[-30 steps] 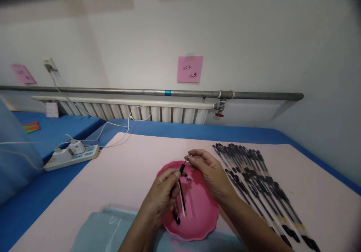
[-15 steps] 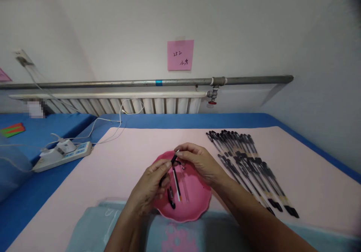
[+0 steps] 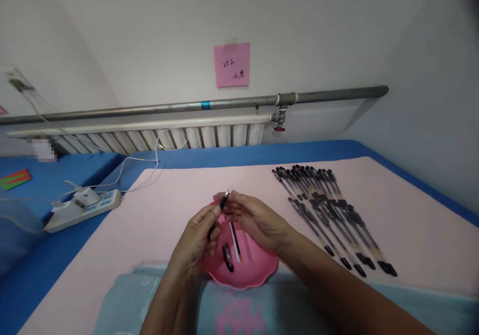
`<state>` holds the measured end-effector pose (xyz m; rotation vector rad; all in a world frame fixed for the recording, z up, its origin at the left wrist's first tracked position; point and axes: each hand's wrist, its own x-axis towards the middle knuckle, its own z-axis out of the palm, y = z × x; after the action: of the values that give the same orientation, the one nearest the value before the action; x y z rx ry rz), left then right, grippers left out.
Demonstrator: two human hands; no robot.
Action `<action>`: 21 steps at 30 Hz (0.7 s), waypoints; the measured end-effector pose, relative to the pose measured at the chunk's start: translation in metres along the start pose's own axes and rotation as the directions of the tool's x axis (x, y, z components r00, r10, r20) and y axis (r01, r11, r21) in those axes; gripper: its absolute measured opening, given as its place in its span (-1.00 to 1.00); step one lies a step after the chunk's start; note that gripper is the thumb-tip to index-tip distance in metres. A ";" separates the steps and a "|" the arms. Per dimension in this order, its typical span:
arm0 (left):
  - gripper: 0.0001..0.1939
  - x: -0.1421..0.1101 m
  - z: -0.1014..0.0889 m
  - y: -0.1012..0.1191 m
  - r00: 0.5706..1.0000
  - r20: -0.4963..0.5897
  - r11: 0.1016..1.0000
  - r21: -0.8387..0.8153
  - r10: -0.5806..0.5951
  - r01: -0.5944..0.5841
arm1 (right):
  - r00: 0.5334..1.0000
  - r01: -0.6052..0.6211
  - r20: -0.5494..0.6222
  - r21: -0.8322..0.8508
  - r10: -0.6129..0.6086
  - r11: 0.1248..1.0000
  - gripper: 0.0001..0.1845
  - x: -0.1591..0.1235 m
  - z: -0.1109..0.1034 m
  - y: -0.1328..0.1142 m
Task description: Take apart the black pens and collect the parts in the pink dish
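Observation:
My left hand (image 3: 198, 232) is closed around a slim black pen part (image 3: 223, 202), which tilts up to a shiny metal tip. Close by that tip, my right hand (image 3: 258, 220) has its fingers loosely curved and its thumb a little apart; whether a fingertip touches the pen part is hard to tell. Below both hands is a pink scalloped plate (image 3: 245, 281). On it lie a black pen cap (image 3: 227, 258), a pen refill (image 3: 235, 242) with a dark and a white section, and a clear tube (image 3: 247, 247).
Two rows of black-capped pens (image 3: 337, 225) lie at the right on the pink sheet (image 3: 179, 185). A power strip (image 3: 101, 205) with plugged chargers and white cables stands left. Folded light-blue cloth (image 3: 129, 295) lies in front. Behind are a radiator (image 3: 220, 135) and a pipe (image 3: 149, 109).
The pen part's metal tip, earlier pinched by my right fingers, now shows plainly between them. My right fingers have loosened. The camera view has shifted, and my left hand keeps its hold.

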<state>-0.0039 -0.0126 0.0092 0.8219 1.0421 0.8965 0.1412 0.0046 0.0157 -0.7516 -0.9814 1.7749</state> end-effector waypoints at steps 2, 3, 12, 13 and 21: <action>-0.67 0.003 -0.004 0.001 0.999 -0.031 0.999 -0.021 0.029 -0.030 | 1.000 -0.026 0.004 0.008 0.026 1.000 -0.65 -0.001 0.000 -0.001; -0.66 0.004 -0.006 0.001 0.999 -0.033 0.999 -0.023 0.033 -0.034 | 0.999 -0.035 -0.007 0.009 0.035 0.999 -0.65 -0.001 0.000 -0.001; -0.66 0.002 -0.010 0.003 0.998 -0.058 0.999 -0.017 0.030 -0.031 | 0.997 -0.075 -0.024 0.048 0.076 0.996 -0.60 0.000 -0.005 -0.005; -0.66 0.002 -0.011 0.004 0.998 -0.063 0.999 -0.021 0.032 -0.033 | 0.998 -0.056 -0.034 0.032 0.057 0.998 -0.62 0.000 -0.006 -0.006; -0.71 -0.002 0.004 -0.001 0.997 0.070 0.999 -0.008 -0.036 0.037 | 0.999 0.034 -0.038 -0.112 -0.039 0.993 -0.78 0.005 -0.010 -0.004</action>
<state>0.0001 -0.0155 0.0103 0.8187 0.9883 0.8355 0.1495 0.0130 0.0135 -0.8305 -1.0673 1.6787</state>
